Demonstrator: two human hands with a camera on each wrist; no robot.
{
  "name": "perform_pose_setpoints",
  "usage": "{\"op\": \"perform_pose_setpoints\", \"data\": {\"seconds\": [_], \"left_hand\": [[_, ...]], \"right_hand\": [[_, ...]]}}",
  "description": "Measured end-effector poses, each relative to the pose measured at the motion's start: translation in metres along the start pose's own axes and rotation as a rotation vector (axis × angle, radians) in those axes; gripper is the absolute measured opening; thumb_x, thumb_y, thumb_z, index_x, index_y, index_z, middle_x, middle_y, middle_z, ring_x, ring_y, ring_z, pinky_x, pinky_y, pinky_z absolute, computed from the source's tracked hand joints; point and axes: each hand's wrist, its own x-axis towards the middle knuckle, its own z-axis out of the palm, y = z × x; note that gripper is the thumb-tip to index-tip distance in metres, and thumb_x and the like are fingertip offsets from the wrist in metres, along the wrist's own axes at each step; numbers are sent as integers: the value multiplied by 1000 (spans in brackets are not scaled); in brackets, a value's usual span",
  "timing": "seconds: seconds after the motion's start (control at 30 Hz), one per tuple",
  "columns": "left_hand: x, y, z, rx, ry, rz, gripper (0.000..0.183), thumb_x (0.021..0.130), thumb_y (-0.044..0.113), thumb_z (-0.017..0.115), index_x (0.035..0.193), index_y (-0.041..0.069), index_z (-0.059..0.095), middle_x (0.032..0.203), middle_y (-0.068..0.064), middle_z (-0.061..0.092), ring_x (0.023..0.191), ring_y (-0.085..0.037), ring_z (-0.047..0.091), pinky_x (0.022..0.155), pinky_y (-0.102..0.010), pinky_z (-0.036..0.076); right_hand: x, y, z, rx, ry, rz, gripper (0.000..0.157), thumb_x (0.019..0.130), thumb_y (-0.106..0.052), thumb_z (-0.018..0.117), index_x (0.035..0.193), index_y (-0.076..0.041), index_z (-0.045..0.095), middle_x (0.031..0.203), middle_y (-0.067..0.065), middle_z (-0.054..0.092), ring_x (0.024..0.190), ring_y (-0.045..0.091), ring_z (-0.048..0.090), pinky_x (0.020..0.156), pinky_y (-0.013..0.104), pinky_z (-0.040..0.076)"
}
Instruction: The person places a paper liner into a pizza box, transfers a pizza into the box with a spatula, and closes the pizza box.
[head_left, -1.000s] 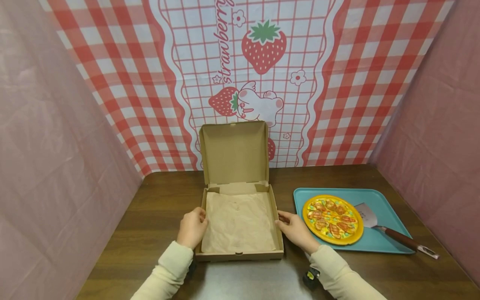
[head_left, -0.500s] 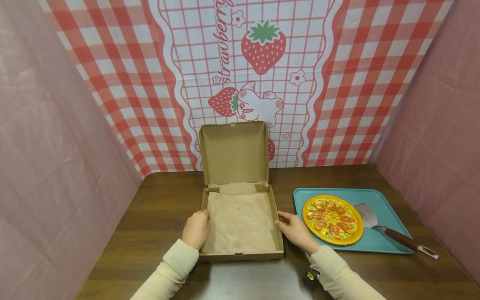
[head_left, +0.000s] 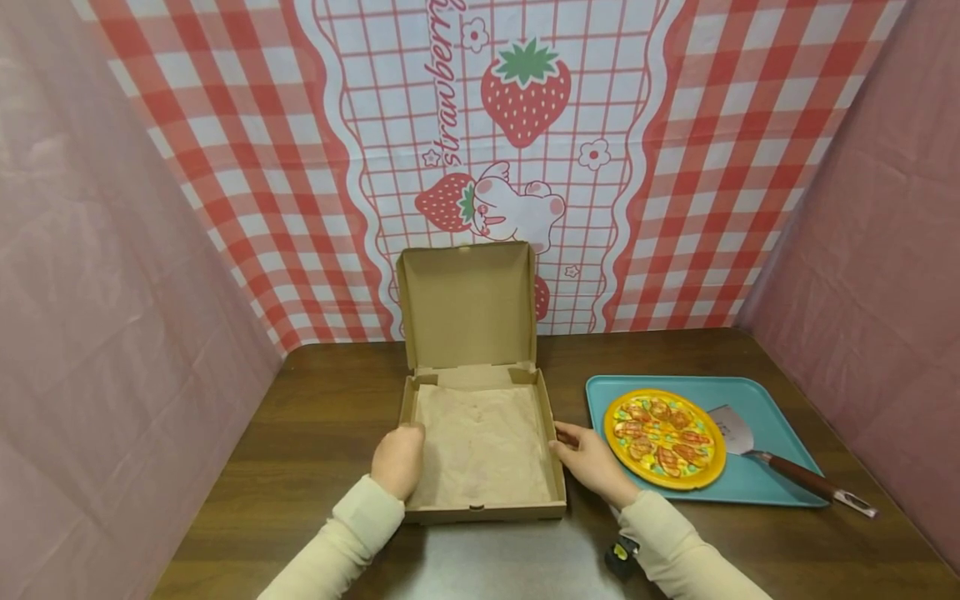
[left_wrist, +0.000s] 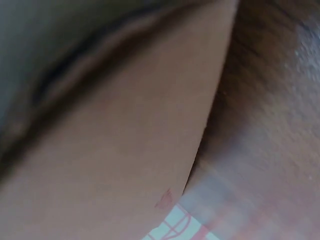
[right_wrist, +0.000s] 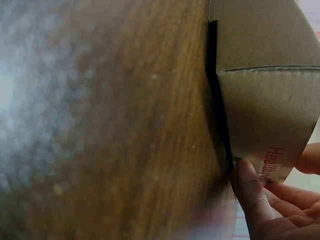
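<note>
An open cardboard pizza box [head_left: 480,514] stands on the wooden table, its lid raised behind it. Crumpled brown paper [head_left: 483,450] lines its inside. My left hand [head_left: 398,462] is curled over the left side wall, its fingertips hidden behind the back of the hand. The left wrist view is filled by the box's cardboard side at close range, blurred, without any fingers showing. My right hand [head_left: 592,467] holds the right side wall. In the right wrist view, its fingers [right_wrist: 252,192] touch the lower edge of the printed cardboard, and another digit lies at the upper edge.
To the right, a blue tray [head_left: 772,483] bears a yellow-rimmed pizza [head_left: 663,440] and a pizza server [head_left: 795,475], whose brown handle overhangs the tray's right edge. A strawberry-print cloth [head_left: 525,100] hangs behind the table [head_left: 322,417], and pink cloth hangs at both sides.
My left hand has moved a little to the right and turned, now covering more of the left wall and its own fingers. The right hand, box lid and tray have stayed in place.
</note>
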Motion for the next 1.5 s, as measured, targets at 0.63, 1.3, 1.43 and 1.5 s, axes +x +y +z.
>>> {"op": "perform_pose_setpoints", "data": {"seconds": [0.63,1.3,1.43,1.5], "left_hand": [[-1,4,5,47,-65,3,14,75,-7,69,69,3,62,64,-14,65,56,-29,65,48,-39,53],[10,-1,-20,-281,-159,-65,5,80,-1,69,82,3,67,77,-10,70,69,-27,67,61,-38,54],[15,1,-28,-335,-90,-54,5,81,1,70,84,4,69,76,-6,69,68,-20,65,62,-35,54],[17,4,-33,-363,-64,-55,5,82,2,70,85,5,69,76,-5,69,67,-17,64,61,-33,53]], "right_hand": [[-3,-5,-2,5,-19,-11,44,95,-6,59,133,14,51,124,29,63,112,35,64,88,38,57],[0,-2,-1,-4,-17,-6,44,95,-7,59,134,13,51,126,29,62,115,36,63,89,39,56],[0,-2,-2,-2,-22,-9,45,95,-7,59,134,13,51,126,29,62,115,36,62,90,39,56],[0,-2,-2,3,-24,-9,45,95,-8,59,134,13,51,126,29,62,115,36,63,89,38,56]]}}
